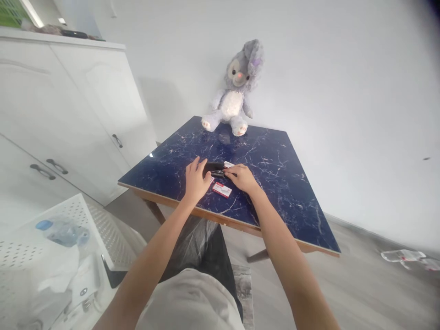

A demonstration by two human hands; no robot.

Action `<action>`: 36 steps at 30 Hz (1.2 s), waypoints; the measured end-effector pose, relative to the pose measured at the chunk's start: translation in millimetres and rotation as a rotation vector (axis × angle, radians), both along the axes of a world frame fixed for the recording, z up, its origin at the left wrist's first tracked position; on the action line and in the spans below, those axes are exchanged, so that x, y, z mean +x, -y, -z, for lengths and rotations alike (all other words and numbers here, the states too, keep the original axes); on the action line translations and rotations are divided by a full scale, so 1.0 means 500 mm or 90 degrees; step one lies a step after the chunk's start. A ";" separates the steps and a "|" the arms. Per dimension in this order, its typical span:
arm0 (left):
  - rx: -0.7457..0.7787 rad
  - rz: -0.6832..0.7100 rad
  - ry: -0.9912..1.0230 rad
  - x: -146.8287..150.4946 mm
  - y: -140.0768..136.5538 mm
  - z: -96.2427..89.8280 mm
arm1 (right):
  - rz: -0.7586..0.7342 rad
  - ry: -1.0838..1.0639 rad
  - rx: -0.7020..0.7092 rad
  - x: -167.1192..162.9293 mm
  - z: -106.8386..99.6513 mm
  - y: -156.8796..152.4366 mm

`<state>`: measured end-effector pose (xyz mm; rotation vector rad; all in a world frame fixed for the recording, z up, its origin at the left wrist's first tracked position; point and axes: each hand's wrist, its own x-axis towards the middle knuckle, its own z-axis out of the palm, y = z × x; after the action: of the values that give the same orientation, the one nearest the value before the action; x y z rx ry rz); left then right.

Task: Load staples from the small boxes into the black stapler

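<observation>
Plush toy far, small box near, black stapler lying left-right, your left hand gripping it, right hand narrow-fingered, hold unclear

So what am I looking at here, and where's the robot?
There is no robot: these are a person's bare hands, seen from one camera worn on that person's head, looking forward and down. The blue marbled table bears a grey plush toy at its far edge and a small red-and-white box near the hands, with similar ones partly hidden. Both hands are at a black object, perhaps a stapler: the left hand at one end, the right hand at the other. How firmly each grips is hard to tell.
</observation>
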<state>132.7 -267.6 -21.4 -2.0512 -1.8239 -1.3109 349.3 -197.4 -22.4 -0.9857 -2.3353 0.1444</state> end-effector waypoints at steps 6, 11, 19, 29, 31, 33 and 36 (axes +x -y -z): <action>-0.073 0.039 -0.006 -0.002 -0.013 0.017 | 0.045 0.012 -0.008 0.004 -0.006 0.005; -0.078 0.039 0.010 -0.002 -0.010 0.015 | 0.042 0.036 -0.043 0.009 -0.015 0.004; -0.119 -0.032 0.098 -0.005 -0.013 0.004 | 0.231 -0.016 0.000 -0.013 -0.033 0.048; -0.143 -0.053 0.082 -0.002 -0.012 0.010 | 0.140 -0.171 -0.202 -0.106 -0.020 0.103; -0.140 -0.044 0.090 -0.006 -0.010 0.010 | 0.127 -0.187 -0.227 -0.095 -0.016 0.097; -0.130 -0.050 0.102 -0.008 -0.004 0.008 | 0.160 -0.195 -0.223 -0.088 -0.010 0.091; -0.108 -0.014 0.088 -0.002 0.010 0.001 | 0.219 -0.204 -0.192 -0.080 -0.001 0.086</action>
<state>131.9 -272.9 -21.7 -2.0600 -2.0779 -1.3669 309.3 -240.3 -21.9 -1.3821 -1.8560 0.4894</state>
